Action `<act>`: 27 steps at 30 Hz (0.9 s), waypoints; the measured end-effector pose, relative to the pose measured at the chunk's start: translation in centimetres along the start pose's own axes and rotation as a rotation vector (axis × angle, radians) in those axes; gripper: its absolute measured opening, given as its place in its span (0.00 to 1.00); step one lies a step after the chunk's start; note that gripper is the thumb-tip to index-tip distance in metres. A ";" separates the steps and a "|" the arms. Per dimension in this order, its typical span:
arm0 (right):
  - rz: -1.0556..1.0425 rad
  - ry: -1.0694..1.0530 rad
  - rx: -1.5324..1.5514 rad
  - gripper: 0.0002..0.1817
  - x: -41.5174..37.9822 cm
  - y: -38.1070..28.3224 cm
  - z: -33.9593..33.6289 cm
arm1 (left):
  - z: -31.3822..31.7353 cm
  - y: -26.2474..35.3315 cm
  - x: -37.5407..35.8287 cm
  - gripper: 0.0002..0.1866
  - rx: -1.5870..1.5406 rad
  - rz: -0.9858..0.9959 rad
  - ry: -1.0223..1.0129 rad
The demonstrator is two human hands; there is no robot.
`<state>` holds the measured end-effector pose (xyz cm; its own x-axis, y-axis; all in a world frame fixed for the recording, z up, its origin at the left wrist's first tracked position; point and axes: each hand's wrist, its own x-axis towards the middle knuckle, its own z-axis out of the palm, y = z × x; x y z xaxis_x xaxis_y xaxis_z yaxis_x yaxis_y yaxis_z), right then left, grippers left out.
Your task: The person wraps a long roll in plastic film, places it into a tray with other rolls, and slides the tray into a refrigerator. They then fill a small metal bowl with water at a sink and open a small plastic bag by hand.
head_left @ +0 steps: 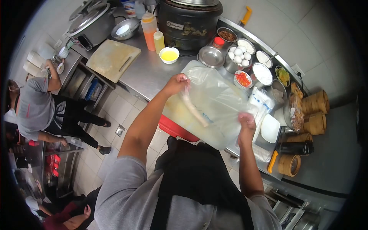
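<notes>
A clear, thin, wrinkled plastic sheet with small blue print (220,88) spreads over a pale, yellow-stained rectangular cutting board (172,111) on the grey steel desk (147,73). A long pale strip shows at its left. The left hand (178,83), arm stretched far, pinches the sheet's left edge, fingers curled closed; the right hand (246,124), nearer, closes on its right edge.

The plastic bag (222,90) hides much of the cutting board (219,141) beneath it; its blue print (207,117) is unreadable. Right of the bag, the right grip (246,124) seems blurred. Beyond the bag, the top edge cuts off the lid (194,2) of the black warmer (188,34).
</notes>
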<state>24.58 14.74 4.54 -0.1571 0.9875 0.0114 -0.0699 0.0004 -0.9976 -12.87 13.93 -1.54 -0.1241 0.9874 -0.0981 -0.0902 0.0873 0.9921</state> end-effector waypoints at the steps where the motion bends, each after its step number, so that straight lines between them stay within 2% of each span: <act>1: 0.019 -0.018 -0.010 0.11 0.8 -1.1 0.4 | -0.2 0.1 -0.5 0.03 -0.054 0.038 0.025; 2: 0.014 -0.018 -0.009 0.11 1.6 -2.0 0.7 | -0.4 0.3 -0.9 0.02 -0.108 0.078 0.049; 4: -0.131 -0.119 0.084 0.08 2.8 -3.9 1.4 | -0.7 1.2 -2.3 0.02 -0.099 0.123 0.074; 6: -0.143 -0.113 0.066 0.09 3.3 -5.6 1.6 | -0.8 1.8 -3.6 0.03 -0.091 0.169 0.103; 8: -0.459 -0.148 -0.200 0.09 3.9 -6.2 1.4 | -0.8 1.9 -5.0 0.02 -0.102 0.159 0.174; 10: -0.426 -0.183 -0.157 0.09 3.4 -6.4 1.2 | -1.0 0.7 -6.2 0.03 -0.069 0.161 0.172; 12: -0.353 -0.312 -0.228 0.10 3.3 -4.4 -1.2 | -1.0 -0.6 -7.7 0.03 -0.033 0.159 0.165; 13: -0.143 -0.318 -0.335 0.11 2.7 -4.1 -2.6 | -0.7 -1.1 -8.6 0.04 0.024 0.199 0.151; 15: -0.173 -0.369 -0.374 0.11 1.0 -3.7 -4.5 | 0.4 -1.6 -10.9 0.06 0.083 0.238 0.135; 17: -0.198 -0.418 -0.414 0.11 -0.4 -3.1 -6.4 | 2.1 -0.5 -13.8 0.13 0.283 0.242 0.097; 18: -0.122 -0.392 -0.385 0.12 -1.2 -2.6 -7.5 | 2.7 0.4 -14.9 0.13 0.285 0.235 0.093; 19: -0.046 -0.363 -0.354 0.13 -1.9 -2.2 -8.3 | 3.2 1.3 -15.8 0.19 0.519 0.286 0.058; 20: -0.040 -0.357 -0.350 0.13 -2.3 -2.1 -9.0 | 3.5 1.8 -16.1 0.25 0.751 0.338 0.021; 21: -0.066 -0.372 -0.460 0.13 -2.8 -2.1 -9.6 | 3.6 1.7 -16.1 0.25 0.753 0.335 0.013; 23: -0.087 -0.387 -0.570 0.13 -3.4 -1.9 -10.7 | 4.0 1.3 -16.1 0.32 1.064 0.332 -0.079; 26: -0.193 -0.386 -0.721 0.19 -3.4 -1.9 -11.5 | 4.3 0.8 -15.3 0.28 1.162 0.368 -0.118; 27: -0.211 -0.372 -0.766 0.25 -2.9 -2.3 -11.6 | 4.1 0.1 -15.1 0.28 1.166 0.368 -0.119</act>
<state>36.64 13.69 6.04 -0.5355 0.8398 0.0891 0.5264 0.4144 -0.7424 -7.00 -0.39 0.38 0.1414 0.9786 0.1495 0.8763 -0.1940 0.4410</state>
